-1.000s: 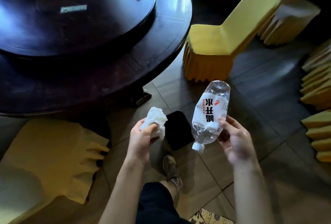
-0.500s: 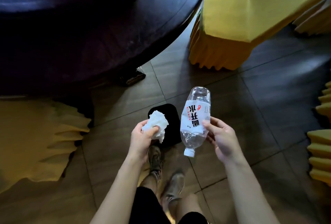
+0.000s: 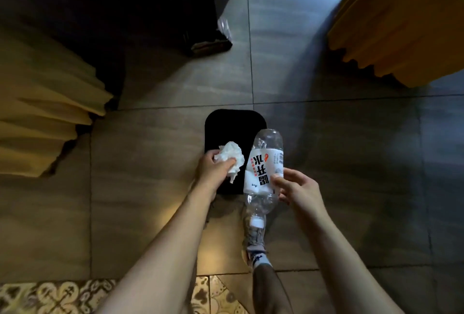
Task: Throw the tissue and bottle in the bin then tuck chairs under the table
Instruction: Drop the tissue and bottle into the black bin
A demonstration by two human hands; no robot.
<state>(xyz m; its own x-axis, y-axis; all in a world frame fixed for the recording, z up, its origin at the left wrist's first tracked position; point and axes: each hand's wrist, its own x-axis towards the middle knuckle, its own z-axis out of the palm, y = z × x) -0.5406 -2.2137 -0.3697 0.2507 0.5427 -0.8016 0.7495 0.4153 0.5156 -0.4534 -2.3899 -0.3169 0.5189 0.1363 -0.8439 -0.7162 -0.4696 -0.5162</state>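
Two yellow-covered chairs flanked the scene, one chair point(image 3: 401, 24) off beyond the bin to the right and the other chair point(image 3: 42, 102) off to its left, both well apart from it and neither yet tucked under the dark table base point(image 3: 198, 24) that stood beyond the bin. Between them the tiled floor point(image 3: 326, 163) lay grey and bare. The bin point(image 3: 234, 122), a black open-topped box with rounded corners, had become the centre of everything: a second earlier it had sat ahead of the person, half hidden, with the tabletop filling much of the view, and now the person stood right at it, looking straight down, one shoe point(image 3: 253, 241) planted just at its near side.

Over the bin's right edge hung the bottle point(image 3: 265, 173), clear plastic with a white label, its cap end pointing back toward the person. The right hand point(image 3: 298, 190) gripped it at the label with fingertips closed round it. Over the bin's left part the left hand point(image 3: 213, 170) pinched the crumpled white tissue point(image 3: 232, 158) between thumb and fingers.

Both pieces of rubbish had thus been carried from short of the bin to directly above its mouth. By my reckoning only the letting-go remained for the first half of the job; the chairs were untouched.
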